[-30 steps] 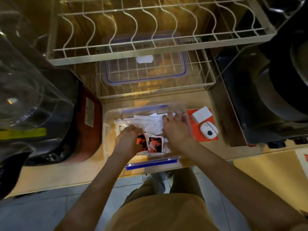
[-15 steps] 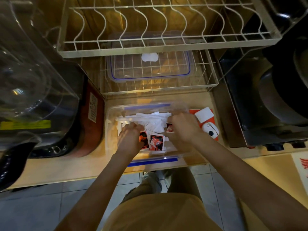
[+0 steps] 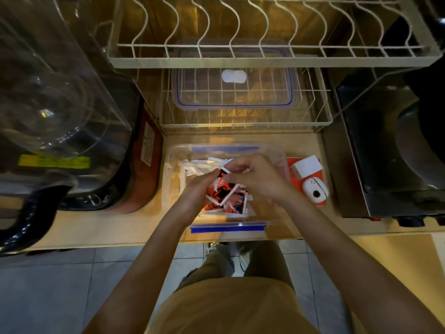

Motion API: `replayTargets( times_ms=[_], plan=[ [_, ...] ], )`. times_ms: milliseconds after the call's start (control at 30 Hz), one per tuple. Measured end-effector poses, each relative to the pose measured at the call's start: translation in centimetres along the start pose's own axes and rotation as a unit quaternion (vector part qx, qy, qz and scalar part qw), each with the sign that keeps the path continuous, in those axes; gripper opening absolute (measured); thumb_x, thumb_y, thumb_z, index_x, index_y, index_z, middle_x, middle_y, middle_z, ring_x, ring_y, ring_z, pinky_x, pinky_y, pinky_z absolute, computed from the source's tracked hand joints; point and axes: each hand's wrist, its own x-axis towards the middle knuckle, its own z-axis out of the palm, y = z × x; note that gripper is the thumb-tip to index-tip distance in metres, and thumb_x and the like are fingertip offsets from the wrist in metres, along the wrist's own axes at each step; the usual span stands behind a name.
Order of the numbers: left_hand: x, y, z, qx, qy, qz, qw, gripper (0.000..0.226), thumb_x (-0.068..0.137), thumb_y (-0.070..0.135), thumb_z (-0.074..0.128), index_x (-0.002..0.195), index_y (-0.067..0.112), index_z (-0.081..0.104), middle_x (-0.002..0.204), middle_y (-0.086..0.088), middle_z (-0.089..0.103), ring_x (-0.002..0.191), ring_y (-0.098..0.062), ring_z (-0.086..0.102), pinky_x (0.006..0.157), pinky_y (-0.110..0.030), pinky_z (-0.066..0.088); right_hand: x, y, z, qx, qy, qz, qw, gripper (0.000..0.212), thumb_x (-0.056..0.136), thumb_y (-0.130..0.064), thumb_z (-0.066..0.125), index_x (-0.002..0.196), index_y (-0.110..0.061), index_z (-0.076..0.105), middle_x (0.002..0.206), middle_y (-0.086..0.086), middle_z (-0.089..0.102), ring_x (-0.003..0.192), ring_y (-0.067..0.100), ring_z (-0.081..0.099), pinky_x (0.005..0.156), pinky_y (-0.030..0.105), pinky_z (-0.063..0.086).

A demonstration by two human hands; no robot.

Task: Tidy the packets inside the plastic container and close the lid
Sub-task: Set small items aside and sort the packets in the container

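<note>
A clear plastic container point(image 3: 173, 155) with blue clips sits open on the counter edge, holding white packets point(image 3: 195, 166) and red-and-black packets point(image 3: 234, 203). Both my hands are inside it. My left hand point(image 3: 196, 191) and my right hand point(image 3: 255, 177) meet over the middle and together grip a small bunch of red-and-black packets point(image 3: 220, 186), tilted up above the rest. The container's clear lid point(image 3: 234, 92) with a blue seal lies in the lower wire rack behind the container.
A two-tier wire dish rack point(image 3: 240, 59) stands behind the container. A red card with a white box point(image 3: 305, 167) and a white round device point(image 3: 315, 191) lies to the right. A clear appliance point(image 3: 48, 92) is on the left, a dark metal appliance point(image 3: 397, 153) on the right.
My right hand moved left from the container's right side to meet the left hand. Together they lifted a bunch of red-and-black packets that lay flat before.
</note>
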Motion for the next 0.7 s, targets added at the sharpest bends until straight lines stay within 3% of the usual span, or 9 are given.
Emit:
replayTargets(
  times_ms=[67, 133, 200, 300, 367, 433, 567, 633, 700],
  plan=[
    [-0.4, 0.0, -0.3, 0.011, 0.019, 0.02, 1.0, 0.032, 0.094, 0.036, 0.043, 0.086, 0.021, 0.07, 0.083, -0.004, 0.073, 0.076, -0.013, 0.069, 0.076, -0.03, 0.051, 0.8, 1.2, 0.4, 0.004, 0.07, -0.001, 0.998, 0.02, 0.085, -0.003, 0.064, 0.105, -0.003, 0.068, 0.086, -0.008, 0.065, 0.07, -0.012, 0.061, 0.064, 0.002, 0.045],
    [-0.5, -0.2, -0.9, 0.016, 0.036, 0.035, 0.999, 0.028, 0.094, 0.031, 0.043, 0.094, 0.017, 0.067, 0.092, -0.008, 0.071, 0.08, -0.011, 0.07, 0.072, -0.026, 0.053, 1.3, 3.0, 0.5, -0.065, 0.12, 0.0, 0.991, 0.017, 0.087, -0.006, 0.061, 0.103, -0.008, 0.068, 0.095, 0.001, 0.069, 0.084, 0.004, 0.063, 0.077, 0.018, 0.051],
    [-0.6, -0.4, -1.6, -0.033, 0.034, 0.028, 0.998, 0.028, 0.093, 0.028, 0.045, 0.105, 0.012, 0.065, 0.106, -0.013, 0.07, 0.096, -0.02, 0.069, 0.076, -0.029, 0.056, 1.2, 4.7, 0.6, -0.175, 0.108, 0.022, 0.978, 0.013, 0.086, -0.015, 0.063, 0.098, -0.017, 0.068, 0.097, 0.0, 0.07, 0.09, 0.013, 0.064, 0.083, 0.035, 0.054],
    [-0.8, -0.7, -2.1, -0.183, 0.032, -0.013, 0.982, 0.027, 0.094, 0.026, 0.044, 0.098, 0.011, 0.067, 0.091, -0.009, 0.074, 0.089, -0.021, 0.069, 0.073, -0.03, 0.056, 0.2, 5.4, 1.3, -0.326, 0.035, 0.048, 0.943, 0.025, 0.08, -0.029, 0.07, 0.102, -0.02, 0.063, 0.101, -0.003, 0.065, 0.09, 0.013, 0.06, 0.078, 0.029, 0.049],
    [-0.9, -1.0, -2.4, -0.205, 0.033, -0.013, 0.978, 0.027, 0.095, 0.024, 0.043, 0.094, 0.013, 0.067, 0.085, -0.005, 0.074, 0.085, -0.018, 0.067, 0.076, -0.03, 0.053, -0.2, 5.4, 1.9, -0.396, 0.029, 0.038, 0.917, 0.031, 0.079, -0.03, 0.07, 0.106, -0.019, 0.061, 0.107, 0.0, 0.065, 0.094, 0.017, 0.061, 0.076, 0.028, 0.046],
    [-1.0, -1.3, -2.5, -0.193, 0.035, -0.004, 0.981, 0.025, 0.095, 0.021, 0.042, 0.101, 0.012, 0.064, 0.093, -0.007, 0.071, 0.091, -0.018, 0.066, 0.079, -0.03, 0.054, -0.3, 5.5, 2.2, -0.417, 0.05, 0.028, 0.907, 0.032, 0.079, -0.029, 0.07, 0.107, -0.019, 0.06, 0.11, 0.002, 0.064, 0.097, 0.019, 0.061, 0.077, 0.029, 0.047],
    [-1.0, -1.5, -2.5, -0.2, 0.053, -0.019, 0.978, 0.024, 0.095, 0.021, 0.043, 0.105, 0.011, 0.062, 0.101, -0.011, 0.068, 0.095, -0.022, 0.065, 0.08, -0.033, 0.053, -0.2, 6.0, 1.7, -0.349, 0.063, 0.033, 0.934, 0.023, 0.079, -0.018, 0.071, 0.101, -0.018, 0.063, 0.107, 0.0, 0.064, 0.096, 0.017, 0.061, 0.08, 0.027, 0.048],
    [-0.8, -1.5, -2.5, -0.213, 0.052, -0.036, 0.975, 0.027, 0.094, 0.024, 0.042, 0.106, 0.01, 0.061, 0.105, -0.015, 0.066, 0.098, -0.026, 0.064, 0.081, -0.035, 0.053, -0.2, 5.5, 1.2, -0.226, 0.064, 0.047, 0.971, 0.016, 0.081, -0.009, 0.068, 0.094, -0.018, 0.066, 0.099, -0.001, 0.067, 0.091, 0.013, 0.063, 0.081, 0.026, 0.05],
    [-0.8, -1.4, -2.5, -0.217, 0.054, -0.039, 0.974, 0.028, 0.094, 0.026, 0.042, 0.106, 0.009, 0.061, 0.106, -0.015, 0.065, 0.099, -0.027, 0.063, 0.084, -0.036, 0.052, -0.4, 4.1, 0.4, -0.038, 0.098, 0.065, 0.992, 0.021, 0.081, -0.001, 0.067, 0.086, -0.021, 0.067, 0.087, -0.007, 0.066, 0.079, -0.001, 0.064, 0.072, 0.018, 0.053]
  ],
)
